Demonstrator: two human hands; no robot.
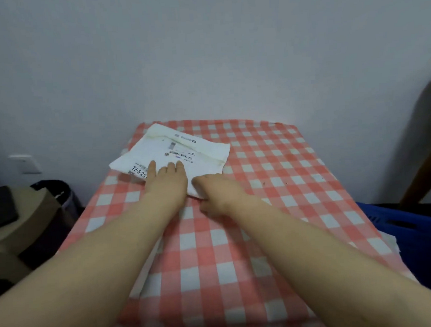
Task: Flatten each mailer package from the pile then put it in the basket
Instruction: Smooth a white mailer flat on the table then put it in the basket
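white mailer (203,154) lies skewed on checked table (273,172), long axis far-left to near-right. left hand (166,181) flat, pressing it. right hand (218,193) curled, pinching near corner.

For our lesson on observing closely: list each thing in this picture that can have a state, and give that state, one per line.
White plastic mailer package with printed label: lying on the red-and-white checked cloth, creased, not fully flat.
Left hand: open, fingers straight, pressing the mailer.
Right hand: fingers curled at the mailer's near edge; grip unclear.
Blue plastic basket: right of the cloth, inside hidden.
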